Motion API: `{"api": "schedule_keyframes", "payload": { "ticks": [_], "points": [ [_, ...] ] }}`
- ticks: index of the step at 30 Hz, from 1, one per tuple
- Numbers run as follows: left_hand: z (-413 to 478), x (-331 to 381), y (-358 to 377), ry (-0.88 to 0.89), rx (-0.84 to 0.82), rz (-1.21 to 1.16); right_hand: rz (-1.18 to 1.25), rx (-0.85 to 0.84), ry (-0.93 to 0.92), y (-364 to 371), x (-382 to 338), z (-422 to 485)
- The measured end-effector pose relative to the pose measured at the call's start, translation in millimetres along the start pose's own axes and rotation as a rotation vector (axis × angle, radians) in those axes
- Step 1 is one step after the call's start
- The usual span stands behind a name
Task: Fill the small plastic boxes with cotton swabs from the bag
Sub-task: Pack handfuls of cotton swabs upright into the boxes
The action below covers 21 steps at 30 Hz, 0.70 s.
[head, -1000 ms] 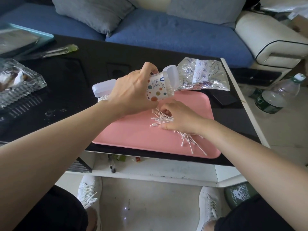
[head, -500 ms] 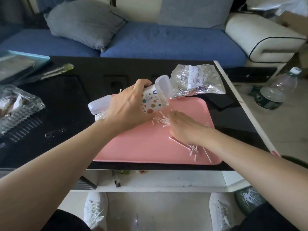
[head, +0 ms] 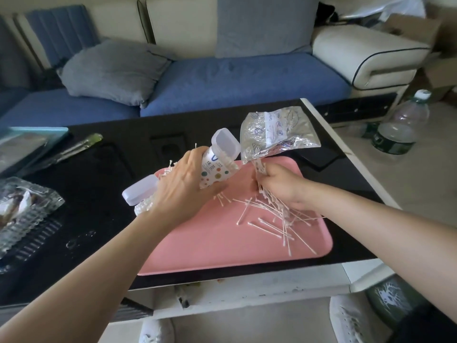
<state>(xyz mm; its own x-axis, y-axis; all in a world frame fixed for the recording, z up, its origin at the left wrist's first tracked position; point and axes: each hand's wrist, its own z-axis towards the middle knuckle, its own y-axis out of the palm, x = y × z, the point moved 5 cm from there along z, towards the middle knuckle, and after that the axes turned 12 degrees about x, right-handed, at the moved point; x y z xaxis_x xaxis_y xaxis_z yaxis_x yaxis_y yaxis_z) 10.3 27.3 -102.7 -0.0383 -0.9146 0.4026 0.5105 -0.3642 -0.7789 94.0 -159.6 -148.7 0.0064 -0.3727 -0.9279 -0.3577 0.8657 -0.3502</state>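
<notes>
My left hand [head: 183, 191] grips a small plastic box [head: 214, 169] with coloured dots, tilted, its hinged lid open toward the far right. A second small box [head: 139, 194] with its lid open lies under that wrist, full of swabs. My right hand [head: 279, 185] holds a bunch of cotton swabs above the pink tray [head: 222, 243], just right of the box mouth. Several loose cotton swabs [head: 274, 219] lie scattered on the tray. The crinkled clear bag [head: 277, 132] lies at the tray's far edge.
The tray sits on a black table [head: 99, 169] near its front right corner. A clear container [head: 22, 214] and a teal tray [head: 29, 139] stand at the left. A water bottle [head: 398, 127] stands on the floor at the right. A sofa is behind.
My right hand has gathered swabs from the tray and lifted them toward the box mouth. The left hand still holds the box, tilted a bit more upright. The camera has tilted up.
</notes>
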Motion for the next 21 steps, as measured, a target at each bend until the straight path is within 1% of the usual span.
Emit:
{"api": "schedule_keyframes", "payload": {
  "ticks": [4, 7, 10, 15, 17, 21],
  "points": [
    [-2, 7, 4, -0.007, -0.040, -0.027, 0.365, 0.109, 0.085, -9, -10, 0],
    [-4, 11, 6, 0.000, -0.048, -0.039, 0.533, 0.192, 0.108, -13, -17, 3],
    [-4, 17, 5, -0.024, -0.038, -0.042, 0.590, 0.265, 0.085, -18, -22, 8],
    [-4, 18, 11, -0.137, -0.074, -0.136, 0.597, 0.348, 0.010, -26, -29, 14],
    [-5, 20, 14, -0.172, -0.093, -0.166, 0.607, 0.366, 0.012, -29, -31, 15],
    [-8, 23, 21, -0.188, -0.126, -0.230, 0.730, 0.369, 0.050, -29, -37, 19]
  ]
}}
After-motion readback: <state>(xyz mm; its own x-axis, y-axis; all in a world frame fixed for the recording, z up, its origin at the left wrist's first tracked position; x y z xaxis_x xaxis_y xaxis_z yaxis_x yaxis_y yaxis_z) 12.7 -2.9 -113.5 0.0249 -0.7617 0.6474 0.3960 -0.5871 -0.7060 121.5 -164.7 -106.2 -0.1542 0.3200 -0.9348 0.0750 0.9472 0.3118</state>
